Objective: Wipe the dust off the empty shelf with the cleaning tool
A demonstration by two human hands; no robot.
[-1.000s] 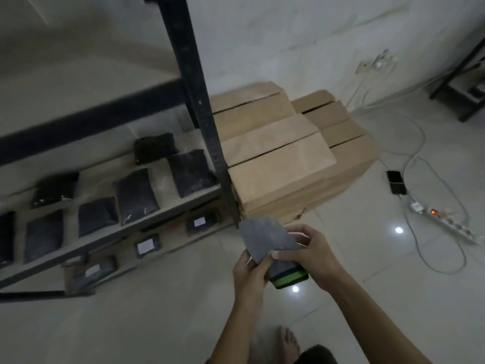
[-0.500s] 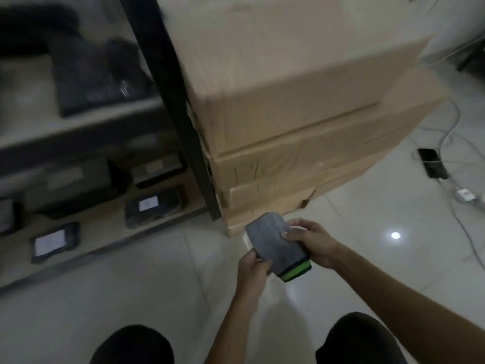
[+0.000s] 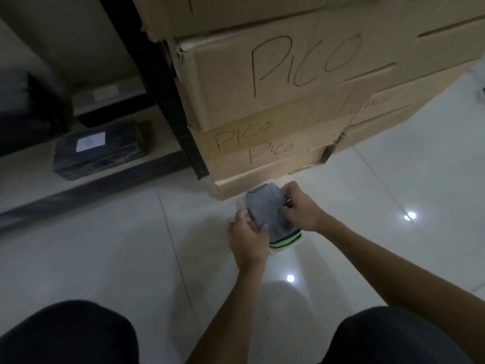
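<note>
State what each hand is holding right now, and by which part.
Both hands hold the grey cleaning mitt. The left hand grips its left edge; the right hand pinches its right edge, above the green-striped cuff.

bare forearms [image 3: 367,261] without sleeves; dark trousers [image 3: 68,334] cover the 2 knees.

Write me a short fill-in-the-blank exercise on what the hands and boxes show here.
1. The grey cleaning mitt has a black cuff with a ____ stripe.
2. The mitt is held by ____ hands, the left hand and the right hand.
3. The word handwritten on the cardboard boxes is ____.
4. Left of the boxes stands a black shelf ____.

Missing words: green; both; PICO; post
</note>
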